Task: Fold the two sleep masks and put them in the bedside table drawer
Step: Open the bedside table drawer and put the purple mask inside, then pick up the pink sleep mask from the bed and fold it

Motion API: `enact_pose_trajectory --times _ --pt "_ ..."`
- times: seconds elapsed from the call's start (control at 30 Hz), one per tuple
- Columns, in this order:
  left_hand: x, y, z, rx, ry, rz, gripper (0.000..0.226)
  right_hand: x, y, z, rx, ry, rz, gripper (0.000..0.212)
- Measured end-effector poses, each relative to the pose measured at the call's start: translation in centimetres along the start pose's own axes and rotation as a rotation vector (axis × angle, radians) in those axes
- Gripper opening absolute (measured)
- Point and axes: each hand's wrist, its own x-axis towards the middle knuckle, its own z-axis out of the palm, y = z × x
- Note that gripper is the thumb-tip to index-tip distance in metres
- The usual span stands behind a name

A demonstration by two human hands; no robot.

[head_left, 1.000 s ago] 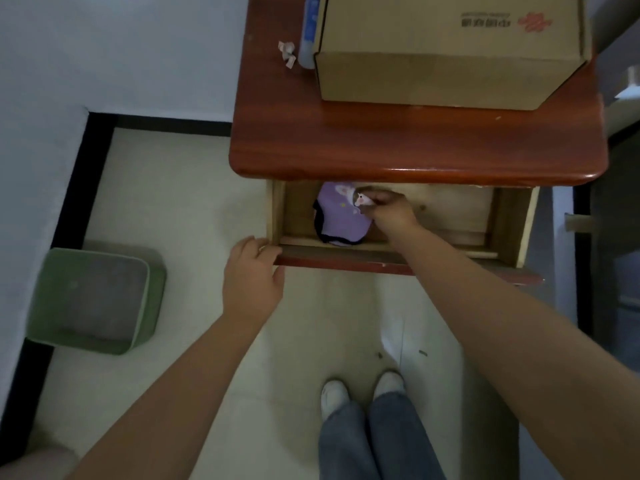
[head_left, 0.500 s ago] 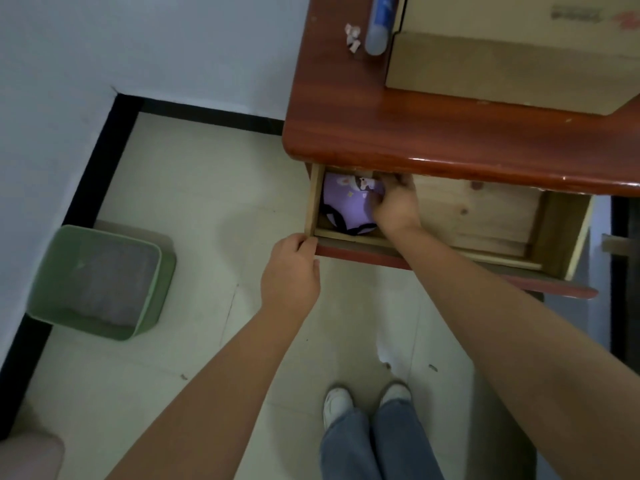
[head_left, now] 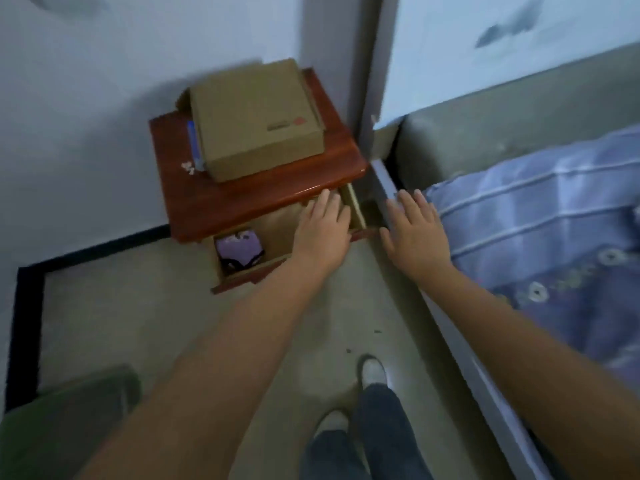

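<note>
At the bottom centre of the frame I see my jeans (head_left: 374, 441) and two pale shoes (head_left: 373, 372) on a beige floor (head_left: 194, 306), with the blurred corner of a green bin (head_left: 65, 420) at lower left. Both my bare forearms reach up from the bottom edge. My left hand (head_left: 323, 233) sits in the middle of the frame, palm down, fingers spread flat and holding nothing, over the right part of the open drawer (head_left: 273, 237). My right hand (head_left: 415, 233) is just to its right, also flat and splayed with nothing in it, over the gap between the drawer and the bed edge (head_left: 384, 185). A purple sleep mask (head_left: 239, 249) with black trim lies in the drawer's left end, left of and slightly below my left hand, apart from both hands. I can make out only this one mask. Above the drawer is the red-brown bedside table (head_left: 242, 199), carrying a cardboard box (head_left: 256, 116) with a blue object (head_left: 193, 140) along its left side. A purple striped bedcover (head_left: 540, 220) fills the right side, and pale walls (head_left: 86, 116) lie beyond.
</note>
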Motion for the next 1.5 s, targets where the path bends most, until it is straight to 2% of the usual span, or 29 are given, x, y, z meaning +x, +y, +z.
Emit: enact_pose_trajectory --times 0.17,0.33,0.53,0.7,0.9,1.07,1.27,1.5 --pt "-0.3 17.1 -6.2 0.099 0.038 0.424 0.053 -12.8 8.8 -12.1 -0.053 0.235 0.385 0.054" --pt "-8.3 39.2 -9.5 0.125 0.033 0.872 0.055 -33.4 16.4 -22.9 -0.149 0.442 0.807 0.061" --pt "-29.0 63.3 -7.7 0.106 0.052 1.402 0.059 -63.8 18.6 -30.7 -0.238 0.625 1.265 0.062" --pt "-50.6 77.4 -4.1 0.06 -0.019 1.691 0.067 -88.2 16.3 -33.1 -0.297 0.688 1.525 0.065" --pt "-70.0 89.2 0.0 0.039 -0.082 1.889 0.067 -109.8 14.5 -34.5 -0.331 0.72 1.749 0.065" --pt "-81.4 100.0 4.1 0.042 -0.069 1.963 0.059 -124.2 17.5 -34.6 -0.294 0.729 1.854 0.068" --pt "-91.3 115.8 10.8 0.101 -0.126 1.958 0.065 -139.9 28.2 -37.5 -0.279 0.699 1.868 0.066" --pt "-97.8 133.1 14.9 0.143 -0.127 1.862 0.064 -154.3 41.8 -43.1 -0.215 0.664 1.792 0.068"
